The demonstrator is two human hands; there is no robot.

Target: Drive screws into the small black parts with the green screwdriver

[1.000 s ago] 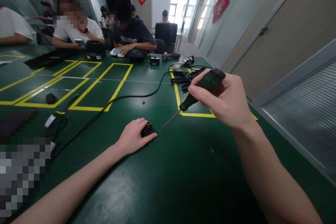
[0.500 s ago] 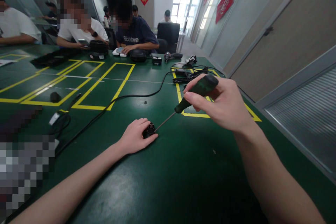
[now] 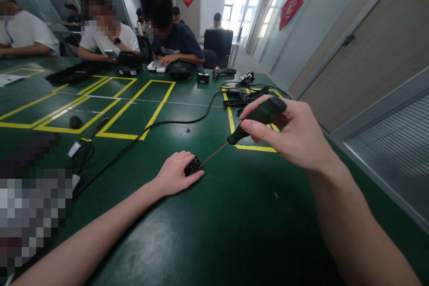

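Note:
My left hand (image 3: 174, 172) lies on the green table (image 3: 234, 214), its fingers closed round a small black round part (image 3: 193, 166) with a short metal stub on top. My right hand (image 3: 291, 136) grips the dark green handle of a screwdriver (image 3: 258, 118). The thin metal shaft slants down to the left and its tip touches the part beside the stub.
A black cable (image 3: 150, 128) runs across the table past yellow taped rectangles (image 3: 134, 109). A power strip and plugs (image 3: 243, 96) lie behind my right hand. Several people sit at the far edge with dark cases (image 3: 129, 60). A small black piece (image 3: 75, 121) lies at the left.
The screwdriver tip has moved from the table just right of the part onto the part itself. My left hand has kept its hold.

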